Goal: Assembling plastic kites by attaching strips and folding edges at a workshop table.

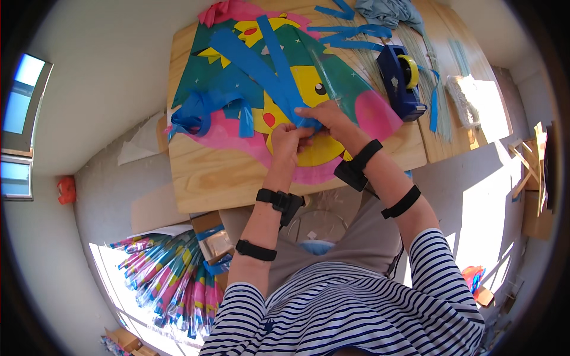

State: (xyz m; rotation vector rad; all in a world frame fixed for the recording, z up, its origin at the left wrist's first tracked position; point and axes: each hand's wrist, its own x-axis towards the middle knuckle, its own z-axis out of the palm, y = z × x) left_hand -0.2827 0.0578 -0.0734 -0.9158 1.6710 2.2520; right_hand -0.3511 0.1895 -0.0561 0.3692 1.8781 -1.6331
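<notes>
A large printed kite sheet (pixel 377 113) in green, pink and yellow, with cartoon figures, lies spread over the wooden table. Two long blue strips (pixel 255 64) run across it and meet in a point at its near part. At that point my left hand (pixel 286 141) is closed, its fingertips pinching the blue strip ends. Close against it on the right, my right hand (pixel 328 120) also pinches the strips, thumb on top. The fingers partly hide the joined ends. A loose tangle of blue strip (pixel 193 113) rests on the sheet's left side.
Right of the sheet stands a dark blue tape dispenser (pixel 396 77) with a yellow roll. Farther back are more blue strips (pixel 350 31), thin clear rods (pixel 432 56) and a grey cloth (pixel 395 13). Several folded printed kites (pixel 172 276) in clear wrapping lie on the floor by a cardboard box (pixel 209 228).
</notes>
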